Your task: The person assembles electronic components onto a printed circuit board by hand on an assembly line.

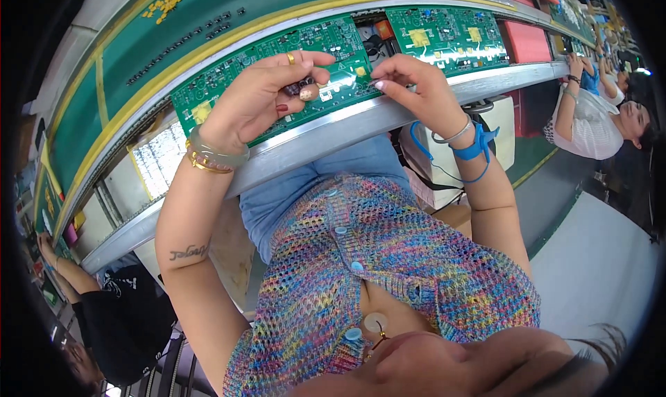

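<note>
Handling dark components above a circuit board

Right hand: thumb and forefinger nearly meeting; any tiny piece between them too small to confirm.
Left hand: fingers half-curled around the dark components.
Circuit board: beneath both hands, eleven o'clock.
Metal rail: along its five o'clock edge.
Second board: three o'clock of the first.
Advised: light pinch, straight approach, left fingers clear.

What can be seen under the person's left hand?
A green circuit board lies under the left hand, with a yellow patch visible near the board's left end. Whatever is directly behind the hand and the small dark parts it holds is covered.
</note>
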The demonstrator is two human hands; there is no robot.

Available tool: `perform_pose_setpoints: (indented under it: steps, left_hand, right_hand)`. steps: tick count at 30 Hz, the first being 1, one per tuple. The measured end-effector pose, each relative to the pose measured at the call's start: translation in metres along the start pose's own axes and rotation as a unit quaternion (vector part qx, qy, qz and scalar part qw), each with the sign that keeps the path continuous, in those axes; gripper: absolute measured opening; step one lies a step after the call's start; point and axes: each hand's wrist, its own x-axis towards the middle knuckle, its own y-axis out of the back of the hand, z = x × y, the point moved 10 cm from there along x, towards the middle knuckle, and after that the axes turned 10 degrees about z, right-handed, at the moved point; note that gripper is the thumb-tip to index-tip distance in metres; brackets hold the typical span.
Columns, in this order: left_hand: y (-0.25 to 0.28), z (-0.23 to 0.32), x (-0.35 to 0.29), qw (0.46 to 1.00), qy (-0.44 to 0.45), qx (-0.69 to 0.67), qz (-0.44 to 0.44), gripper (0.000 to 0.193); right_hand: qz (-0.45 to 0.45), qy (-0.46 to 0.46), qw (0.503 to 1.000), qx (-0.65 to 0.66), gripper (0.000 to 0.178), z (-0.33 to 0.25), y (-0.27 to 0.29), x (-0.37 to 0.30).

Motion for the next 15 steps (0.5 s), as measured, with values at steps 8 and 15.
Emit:
perform_pose_setpoints:
  steps: [8, 15]
  left_hand:
    - [0.003, 0.004, -0.002, 0.991, -0.090, 0.100, 0.014, 0.032]
    - [0.003, -0.005, 0.000, 0.992, -0.077, 0.101, -0.011, 0.030]
  right_hand:
    - [0.006, 0.182, 0.961, -0.208, 0.013, -0.024, -0.018, 0.001]
    - [0.014, 0.224, 0.945, -0.238, 0.012, -0.028, -0.021, -0.002]
